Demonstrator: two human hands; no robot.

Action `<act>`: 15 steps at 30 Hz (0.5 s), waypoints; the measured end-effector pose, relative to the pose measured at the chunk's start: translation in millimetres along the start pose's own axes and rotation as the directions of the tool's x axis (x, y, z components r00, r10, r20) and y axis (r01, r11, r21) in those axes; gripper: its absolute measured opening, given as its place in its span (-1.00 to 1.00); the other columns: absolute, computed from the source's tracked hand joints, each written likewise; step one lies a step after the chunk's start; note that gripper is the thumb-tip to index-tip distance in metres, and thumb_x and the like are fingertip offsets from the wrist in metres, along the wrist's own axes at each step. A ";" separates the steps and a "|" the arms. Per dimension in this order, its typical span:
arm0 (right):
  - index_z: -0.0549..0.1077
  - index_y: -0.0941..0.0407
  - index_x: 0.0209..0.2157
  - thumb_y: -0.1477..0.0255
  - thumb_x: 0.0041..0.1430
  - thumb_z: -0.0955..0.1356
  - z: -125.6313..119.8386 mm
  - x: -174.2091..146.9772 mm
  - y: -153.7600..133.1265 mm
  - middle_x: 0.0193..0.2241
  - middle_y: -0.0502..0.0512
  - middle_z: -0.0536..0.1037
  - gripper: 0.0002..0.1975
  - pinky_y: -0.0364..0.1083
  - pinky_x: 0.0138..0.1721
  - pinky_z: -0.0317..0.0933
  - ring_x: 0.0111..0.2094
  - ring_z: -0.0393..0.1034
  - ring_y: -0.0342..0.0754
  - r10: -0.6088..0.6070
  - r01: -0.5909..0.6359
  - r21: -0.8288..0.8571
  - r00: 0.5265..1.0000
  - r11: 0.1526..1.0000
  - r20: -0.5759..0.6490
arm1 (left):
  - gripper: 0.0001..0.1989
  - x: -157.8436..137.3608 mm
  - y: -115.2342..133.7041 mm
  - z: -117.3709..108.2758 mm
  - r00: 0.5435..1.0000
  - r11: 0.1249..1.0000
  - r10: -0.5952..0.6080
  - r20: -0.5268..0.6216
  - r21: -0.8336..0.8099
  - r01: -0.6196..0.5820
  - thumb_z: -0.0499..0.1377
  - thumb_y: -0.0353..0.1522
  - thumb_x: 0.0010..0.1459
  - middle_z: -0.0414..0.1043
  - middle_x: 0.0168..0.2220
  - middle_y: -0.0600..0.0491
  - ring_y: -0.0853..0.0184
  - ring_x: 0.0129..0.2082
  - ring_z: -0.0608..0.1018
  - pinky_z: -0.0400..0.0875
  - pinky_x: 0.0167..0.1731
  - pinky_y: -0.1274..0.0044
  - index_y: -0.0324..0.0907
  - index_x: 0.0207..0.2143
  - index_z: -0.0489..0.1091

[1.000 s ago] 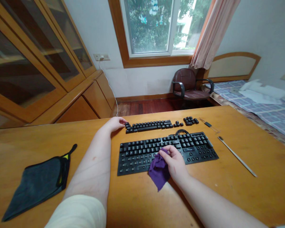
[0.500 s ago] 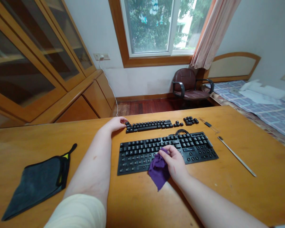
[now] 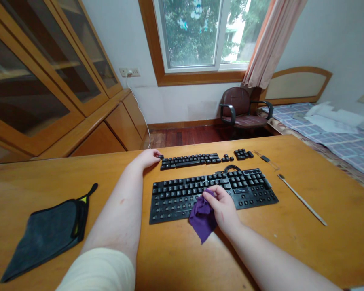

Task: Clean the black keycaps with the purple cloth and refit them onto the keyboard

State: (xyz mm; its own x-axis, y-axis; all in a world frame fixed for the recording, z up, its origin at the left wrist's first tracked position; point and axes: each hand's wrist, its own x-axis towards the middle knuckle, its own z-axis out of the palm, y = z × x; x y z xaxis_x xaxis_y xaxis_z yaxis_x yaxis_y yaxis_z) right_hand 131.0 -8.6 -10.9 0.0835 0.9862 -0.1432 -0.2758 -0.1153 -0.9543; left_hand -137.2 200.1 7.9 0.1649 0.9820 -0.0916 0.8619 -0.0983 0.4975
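Note:
My left hand is at the left end of the loose keycaps, its fingers closed on a black keycap. My right hand pinches a crumpled purple cloth, which hangs over the front edge of the black keyboard. On the keyboard the rear rows still carry their caps, while the front rows and the lower right part show bare switches. Its cable is bundled behind it.
A wire keycap puller and a thin long-handled brush lie on the right of the wooden table. A folded dark grey cloth lies at left. Beyond the table stand a chair and a bed.
My left hand has shifted very slightly, and the keycap at its fingertips stands a little apart from the row. The right hand and the purple cloth have stayed in place.

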 end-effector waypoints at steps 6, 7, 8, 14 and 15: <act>0.35 0.11 -0.42 0.30 -0.05 0.43 -1.4 1.3 2.6 -0.53 -0.04 0.46 -0.77 -0.16 -0.45 0.15 -0.49 0.33 -0.13 -0.022 0.022 -0.028 1.000 0.999 0.000 | -0.72 -4.8 12.6 -15.8 0.984 0.998 -0.031 -0.173 0.045 0.039 0.16 -0.35 -0.10 0.50 -0.37 -0.04 0.26 -0.39 0.49 0.32 -0.35 0.51 -0.24 -0.27 0.45; 0.35 0.12 -0.41 0.30 -0.04 0.43 -1.4 1.4 3.1 -0.53 -0.03 0.46 -0.77 -0.16 -0.45 0.15 -0.49 0.33 -0.13 -0.027 0.027 -0.033 1.000 0.999 0.005 | -0.71 -9.1 21.2 -21.4 0.977 0.998 -0.019 -0.214 0.049 0.030 0.15 -0.34 -0.07 0.50 -0.35 -0.04 0.27 -0.38 0.48 0.32 -0.34 0.51 -0.23 -0.25 0.45; 0.36 0.12 -0.41 0.30 -0.04 0.42 -1.3 1.6 3.4 -0.53 -0.03 0.47 -0.77 -0.16 -0.45 0.16 -0.49 0.33 -0.13 -0.032 0.032 -0.038 0.999 0.999 0.011 | -0.72 -15.0 32.2 -27.1 0.961 0.998 0.016 -0.277 0.055 -0.001 0.14 -0.33 -0.05 0.49 -0.36 -0.04 0.28 -0.38 0.48 0.32 -0.33 0.51 -0.23 -0.25 0.46; 0.36 0.12 -0.43 0.30 -0.06 0.43 0.5 4.1 3.6 -0.53 -0.04 0.47 -0.77 -0.17 -0.45 0.17 -0.50 0.34 -0.14 -0.051 0.051 -0.015 0.999 0.999 0.018 | -0.71 -77.8 115.1 -23.4 0.806 0.912 0.304 -0.507 -0.089 -0.400 0.14 -0.29 0.04 0.48 -0.28 0.01 0.31 -0.29 0.48 0.34 -0.16 0.45 -0.15 -0.17 0.45; 0.36 0.12 -0.43 0.29 -0.07 0.44 0.7 4.5 3.1 -0.53 -0.04 0.47 -0.76 -0.17 -0.45 0.17 -0.50 0.34 -0.14 -0.051 0.051 -0.004 0.999 0.999 0.014 | -0.71 -90.1 124.0 -12.5 0.815 0.878 0.293 -0.500 -0.197 -0.437 0.14 -0.30 0.05 0.49 -0.26 0.01 0.31 -0.28 0.49 0.35 -0.16 0.45 -0.15 -0.16 0.45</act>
State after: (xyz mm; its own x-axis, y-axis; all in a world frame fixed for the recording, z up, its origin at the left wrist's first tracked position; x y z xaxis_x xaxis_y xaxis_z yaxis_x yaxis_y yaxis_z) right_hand 129.8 -4.4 -14.3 0.0837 0.9924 -0.0904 -0.2669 -0.0651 -0.9615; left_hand -51.1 101.4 88.6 0.1470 0.8517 0.5030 0.5899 -0.4837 0.6466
